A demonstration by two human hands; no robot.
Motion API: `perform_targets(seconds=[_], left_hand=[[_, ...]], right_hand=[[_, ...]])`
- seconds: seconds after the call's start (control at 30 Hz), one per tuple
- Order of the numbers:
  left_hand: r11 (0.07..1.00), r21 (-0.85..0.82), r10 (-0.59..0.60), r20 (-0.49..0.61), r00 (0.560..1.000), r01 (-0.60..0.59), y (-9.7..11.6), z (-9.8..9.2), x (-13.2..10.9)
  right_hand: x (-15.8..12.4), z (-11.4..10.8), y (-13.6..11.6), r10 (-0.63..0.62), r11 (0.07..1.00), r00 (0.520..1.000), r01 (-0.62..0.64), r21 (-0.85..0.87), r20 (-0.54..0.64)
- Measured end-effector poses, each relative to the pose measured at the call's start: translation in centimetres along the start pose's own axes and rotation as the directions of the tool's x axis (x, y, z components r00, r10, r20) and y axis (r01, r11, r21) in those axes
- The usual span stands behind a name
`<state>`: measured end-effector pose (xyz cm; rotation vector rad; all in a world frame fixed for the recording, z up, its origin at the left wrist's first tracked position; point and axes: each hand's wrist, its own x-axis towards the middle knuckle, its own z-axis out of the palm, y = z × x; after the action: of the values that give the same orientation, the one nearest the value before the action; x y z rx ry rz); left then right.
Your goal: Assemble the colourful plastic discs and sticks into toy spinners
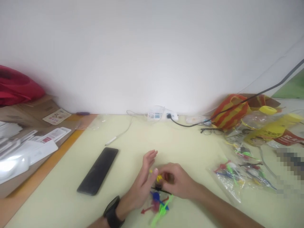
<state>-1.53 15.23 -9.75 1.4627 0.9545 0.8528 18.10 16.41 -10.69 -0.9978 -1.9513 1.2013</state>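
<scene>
Thumb and forefinger of the right hand point(179, 181) come narrowly together at a small yellow piece point(159, 178), which appears to be pinched between their tips. The left hand point(139, 191) faces it from the other side, palm turned inward, fingers stretched out and thumb spread wide, apparently holding nothing.

The yellow piece lies in the gap between the hands, just left of the right grip and beside the left thumb. Its long axis seems to run sideways, slanting a little up toward the left hand. The right hand is the nearer, seemingly in contact.

Directly below, toward the person, a black piece point(159, 188) reaches crosswise with a thin arm pointing at the right wrist. Beyond it, nearer the person, a blue piece point(156, 196), a red piece point(155, 207) and a green piece point(162, 209) cluster over the counter point(190, 148), their arms crossing at different slants.

The left thumb covers part of the yellow piece, so its full shape is hidden. Blur makes it impossible to tell whether the yellow piece touches the black one, or whether the pieces below are linked or merely overlap. The right hand's remaining fingers are curled and partly hidden, and the green piece's near end smears out toward the bottom edge.
</scene>
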Motion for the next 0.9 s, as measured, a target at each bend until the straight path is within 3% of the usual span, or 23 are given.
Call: perform_targets(seconds=[0.1,0.13,0.23,0.3,0.37,0.43,0.5,0.6,0.67,0.73,0.9], left_hand=[[0.993,-0.097,0.070,0.061,0.996,-0.064,-0.8,0.2,0.0],[0.987,-0.129,0.101,0.024,0.995,-0.097,-1.1,0.2,0.2],[0.981,-0.139,0.100,-0.247,0.964,-0.138,-1.8,-0.4,1.3],[0.997,0.011,0.075,-0.375,0.924,-0.077,-1.9,-1.6,2.2],[0.962,0.273,0.135,-0.423,0.896,-0.017,-2.0,-3.4,2.8],[0.794,0.608,0.278,-0.357,0.891,-0.004,-2.1,-5.3,3.0],[0.529,0.847,0.390,-0.297,0.871,0.052,-2.1,-7.0,2.5],[0.223,0.935,0.418,-0.347,0.840,0.275,-2.0,-8.9,0.8],[0.154,0.891,0.392,-0.452,0.801,0.427,-1.8,-10.0,-0.6],[0.127,0.858,0.314,-0.511,0.800,0.498,-1.6,-11.2,-1.7],[0.121,0.846,0.196,-0.533,0.823,0.519,-1.5,-14.0,-3.2]], right_hand=[[0.0,-0.5,-0.5,-0.095,0.993,0.995,0.096,-0.070,0.009],[0.0,-0.7,-0.6,-0.116,0.989,0.993,0.117,-0.089,0.012],[0.2,-1.6,-0.8,-0.141,0.976,0.989,0.146,-0.164,0.039],[0.4,-1.9,-1.1,-0.129,0.980,0.991,0.131,-0.150,0.027],[0.6,-2.1,-1.8,-0.099,0.993,0.995,0.097,-0.071,-0.025],[1.0,-2.2,-2.8,-0.077,0.997,0.994,0.079,0.018,-0.076],[1.5,-2.4,-3.9,-0.088,0.992,0.989,0.098,0.084,-0.116],[2.5,-3.0,-5.4,-0.108,0.982,0.981,0.130,0.134,-0.159],[3.0,-3.3,-6.1,-0.107,0.982,0.979,0.131,0.138,-0.172],[3.5,-3.6,-6.4,-0.106,0.979,0.981,0.131,0.155,-0.163],[4.3,-3.7,-6.5,-0.112,0.963,0.990,0.130,0.235,-0.087]])
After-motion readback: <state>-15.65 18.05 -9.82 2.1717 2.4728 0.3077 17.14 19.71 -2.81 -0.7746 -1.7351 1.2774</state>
